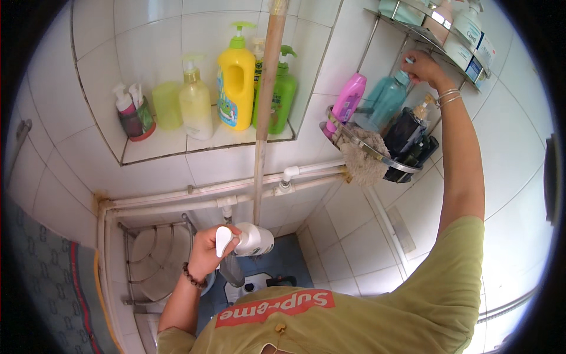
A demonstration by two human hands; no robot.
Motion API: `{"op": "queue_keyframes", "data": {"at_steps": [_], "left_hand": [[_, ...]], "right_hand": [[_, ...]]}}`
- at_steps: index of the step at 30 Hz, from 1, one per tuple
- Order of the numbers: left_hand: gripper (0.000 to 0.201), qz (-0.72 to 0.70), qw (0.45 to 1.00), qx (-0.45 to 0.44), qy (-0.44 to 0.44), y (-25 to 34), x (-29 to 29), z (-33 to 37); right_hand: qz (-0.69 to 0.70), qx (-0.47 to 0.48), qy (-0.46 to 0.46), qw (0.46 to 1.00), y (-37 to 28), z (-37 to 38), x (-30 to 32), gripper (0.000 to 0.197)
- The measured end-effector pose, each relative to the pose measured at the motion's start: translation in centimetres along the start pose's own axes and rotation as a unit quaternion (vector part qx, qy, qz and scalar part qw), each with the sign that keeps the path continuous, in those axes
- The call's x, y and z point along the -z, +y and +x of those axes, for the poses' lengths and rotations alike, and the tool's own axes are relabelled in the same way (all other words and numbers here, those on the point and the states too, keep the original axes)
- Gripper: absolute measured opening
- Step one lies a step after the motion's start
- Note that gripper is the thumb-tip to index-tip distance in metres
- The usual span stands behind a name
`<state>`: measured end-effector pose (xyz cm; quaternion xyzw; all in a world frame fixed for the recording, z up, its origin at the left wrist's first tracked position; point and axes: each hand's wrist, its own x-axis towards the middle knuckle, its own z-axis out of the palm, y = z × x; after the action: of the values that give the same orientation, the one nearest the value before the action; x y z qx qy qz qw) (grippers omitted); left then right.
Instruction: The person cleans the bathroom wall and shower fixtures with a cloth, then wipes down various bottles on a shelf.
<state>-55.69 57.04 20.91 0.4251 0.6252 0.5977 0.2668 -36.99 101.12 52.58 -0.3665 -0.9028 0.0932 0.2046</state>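
My left hand (212, 251) is closed round the neck of a white pump bottle (254, 240), which is tilted, its white pump head beside my thumb. At the upper right my right hand (422, 66) reaches to the lower corner rack (377, 154). Its fingers are closed on the pump top of a translucent blue pump bottle (390, 100) that stands in the rack. To the left of that bottle leans a pink bottle (349, 97). Dark pump bottles (405, 127) crowd its right side, and a beige scrubbing cloth (361, 156) hangs over the rack's front rail.
A tiled niche (159, 154) holds a yellow jug-like pump bottle (236, 82), a green pump bottle (283, 97) and others. A wooden pole (268, 82) stands before it. Above my right hand is an upper rack (407, 26). White pipes (236, 197) cross the wall; a towel (53, 283) hangs left.
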Motion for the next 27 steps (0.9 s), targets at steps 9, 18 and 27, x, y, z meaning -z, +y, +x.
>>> {"op": "queue_keyframes", "data": {"at_steps": [9, 18, 27], "left_hand": [[0.011, -0.031, 0.999, -0.002, 0.006, -0.3, 0.1, -0.5], [0.011, -0.010, 1.000, -0.009, 0.012, -0.1, 0.3, -0.5], [0.010, -0.009, 1.000, -0.025, 0.004, -0.7, -0.1, -0.1]], "right_hand": [[0.020, 0.030, 0.012, 0.999, -3.3, 0.9, -2.7, 0.020], [0.069, 0.088, -0.023, 0.994, -3.3, 0.4, -3.9, 0.016], [0.013, 0.084, -0.005, 0.996, -1.8, 1.1, -3.4, 0.010]]}}
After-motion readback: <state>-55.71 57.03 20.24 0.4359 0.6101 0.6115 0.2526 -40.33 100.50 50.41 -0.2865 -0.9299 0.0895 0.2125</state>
